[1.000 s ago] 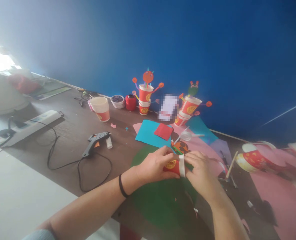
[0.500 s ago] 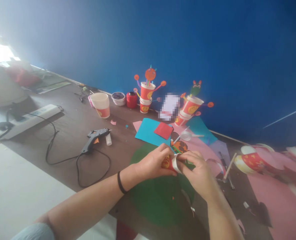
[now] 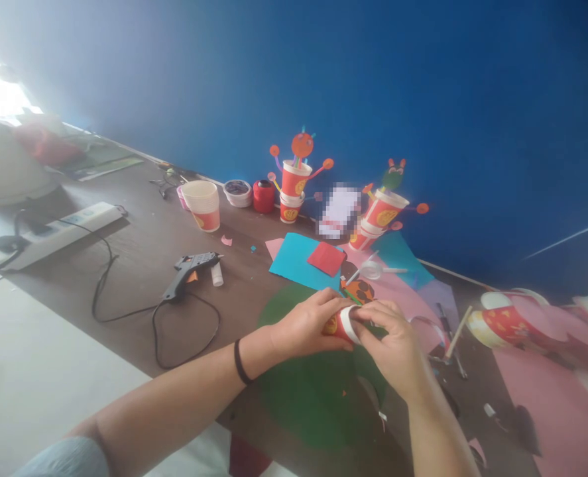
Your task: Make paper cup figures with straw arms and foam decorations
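A red paper cup [image 3: 342,324] with a white rim lies on its side in the air, its mouth turned to the right. My left hand [image 3: 313,326] is wrapped round its body. At the mouth, my right hand [image 3: 386,334] has its fingers bent over the rim, the tips partly inside; whether they pinch anything in there is hidden. Under both hands spreads a round green sheet [image 3: 303,397]. Just beyond them lie a blue paper sheet [image 3: 294,262], a red paper square [image 3: 327,258] and an orange piece with dark spots [image 3: 359,290].
Two cup figures [image 3: 296,177] [image 3: 384,211] stand by the blue wall. On the left are a glue gun [image 3: 190,275] with its looping cord, stacked paper cups [image 3: 201,207] and a power strip [image 3: 69,232]. Red cups [image 3: 507,321] lie at the right, beside pink paper [image 3: 547,404].
Both hands stay at the cup with almost the same grip. The view has shifted very slightly; nothing on the table has visibly moved.
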The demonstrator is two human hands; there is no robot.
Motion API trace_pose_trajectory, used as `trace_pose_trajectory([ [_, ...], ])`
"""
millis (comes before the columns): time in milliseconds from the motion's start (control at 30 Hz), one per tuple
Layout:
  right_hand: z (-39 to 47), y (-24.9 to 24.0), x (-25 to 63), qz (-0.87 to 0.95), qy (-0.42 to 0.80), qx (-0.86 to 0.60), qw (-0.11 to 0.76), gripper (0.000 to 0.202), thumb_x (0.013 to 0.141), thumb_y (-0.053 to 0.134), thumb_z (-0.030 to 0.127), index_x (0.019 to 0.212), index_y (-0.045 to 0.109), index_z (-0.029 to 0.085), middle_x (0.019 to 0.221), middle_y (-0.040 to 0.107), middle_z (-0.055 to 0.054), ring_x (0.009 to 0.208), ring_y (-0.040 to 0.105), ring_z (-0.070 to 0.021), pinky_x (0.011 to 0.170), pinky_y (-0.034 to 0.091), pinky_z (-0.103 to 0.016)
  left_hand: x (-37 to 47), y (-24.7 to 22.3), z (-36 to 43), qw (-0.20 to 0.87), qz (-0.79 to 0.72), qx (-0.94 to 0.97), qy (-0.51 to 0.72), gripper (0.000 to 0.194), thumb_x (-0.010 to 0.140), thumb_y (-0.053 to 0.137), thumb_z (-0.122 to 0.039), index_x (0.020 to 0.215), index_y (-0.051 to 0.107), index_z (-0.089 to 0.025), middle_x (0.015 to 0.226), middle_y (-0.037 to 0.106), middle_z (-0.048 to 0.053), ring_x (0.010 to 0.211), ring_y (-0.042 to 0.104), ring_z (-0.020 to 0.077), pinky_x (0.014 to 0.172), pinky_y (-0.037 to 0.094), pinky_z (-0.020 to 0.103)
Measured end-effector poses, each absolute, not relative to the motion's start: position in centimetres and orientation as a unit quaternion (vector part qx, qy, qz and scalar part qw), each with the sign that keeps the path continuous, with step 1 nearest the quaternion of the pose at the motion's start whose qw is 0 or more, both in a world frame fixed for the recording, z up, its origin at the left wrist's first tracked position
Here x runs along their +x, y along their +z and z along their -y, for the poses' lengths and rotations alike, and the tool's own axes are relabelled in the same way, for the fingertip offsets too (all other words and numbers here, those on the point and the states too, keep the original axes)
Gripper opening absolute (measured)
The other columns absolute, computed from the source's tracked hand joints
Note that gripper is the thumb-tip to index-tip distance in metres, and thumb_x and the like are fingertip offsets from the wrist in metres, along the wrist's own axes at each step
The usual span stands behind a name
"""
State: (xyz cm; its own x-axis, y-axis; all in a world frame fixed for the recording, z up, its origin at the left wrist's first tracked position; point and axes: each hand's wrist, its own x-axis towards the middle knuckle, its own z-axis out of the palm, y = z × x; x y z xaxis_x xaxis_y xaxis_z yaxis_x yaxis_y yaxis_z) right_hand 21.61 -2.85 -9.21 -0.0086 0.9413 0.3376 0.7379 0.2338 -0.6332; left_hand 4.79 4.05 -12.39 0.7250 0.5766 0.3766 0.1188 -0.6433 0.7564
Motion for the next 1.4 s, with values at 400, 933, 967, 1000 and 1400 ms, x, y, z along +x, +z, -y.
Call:
trace_pose_trajectory([
  [400,3.0,-9.7,21.3,0.708,0.113,-0.604,0.349,0.005,0.081,0.061,0.027,0.081,0.066,0.025,0.083,0.065,-0.004,0.089,0.052,-0.0237,0.082,0.044,-0.041,5.2,-12.8,-3.8,0.414,-0.230,0.827,0.303,0.075,0.053,0.079,-0.049,0.119,0.053,-0.022,0.110,0.061,0.009,0.103,0.057,0.0268,0.090,0.045,0.038],
  [933,3.6,-8.2,20.3,0.734,-0.048,-0.594,0.328,0.006,0.081,0.063,0.023,0.084,0.067,0.023,0.079,0.065,-0.004,0.082,0.052,-0.0232,0.081,0.039,-0.043,5.1,-12.5,-4.4,0.643,-0.139,0.693,0.294,0.064,0.063,0.078,-0.026,0.120,0.051,-0.016,0.116,0.059,0.011,0.108,0.055,0.0254,0.091,0.045,0.035],
  [967,3.7,-8.0,20.3,0.727,-0.054,-0.593,0.341,0.007,0.081,0.062,0.024,0.086,0.067,0.023,0.080,0.064,-0.004,0.082,0.052,-0.0230,0.081,0.039,-0.043,5.1,-12.5,-4.4,0.650,-0.133,0.688,0.293,0.064,0.063,0.078,-0.025,0.120,0.051,-0.016,0.116,0.058,0.011,0.108,0.055,0.0253,0.091,0.045,0.035],
  [1000,3.8,-7.8,20.3,0.718,-0.056,-0.593,0.359,0.008,0.081,0.062,0.024,0.087,0.068,0.022,0.081,0.064,-0.005,0.083,0.053,-0.0226,0.081,0.040,-0.042,5.0,-12.4,-4.5,0.658,-0.129,0.683,0.290,0.064,0.063,0.078,-0.025,0.121,0.051,-0.017,0.116,0.058,0.011,0.108,0.055,0.0251,0.091,0.045,0.035],
  [1400,4.1,-7.5,20.7,0.718,-0.012,-0.591,0.367,0.015,0.084,0.056,0.018,0.096,0.065,0.022,0.088,0.062,-0.004,0.088,0.053,-0.0210,0.081,0.043,-0.038,4.5,-12.1,-4.6,0.715,-0.107,0.659,0.208,0.064,0.064,0.072,-0.051,0.113,0.057,-0.013,0.106,0.061,0.010,0.094,0.058,0.0239,0.082,0.046,0.031],
])
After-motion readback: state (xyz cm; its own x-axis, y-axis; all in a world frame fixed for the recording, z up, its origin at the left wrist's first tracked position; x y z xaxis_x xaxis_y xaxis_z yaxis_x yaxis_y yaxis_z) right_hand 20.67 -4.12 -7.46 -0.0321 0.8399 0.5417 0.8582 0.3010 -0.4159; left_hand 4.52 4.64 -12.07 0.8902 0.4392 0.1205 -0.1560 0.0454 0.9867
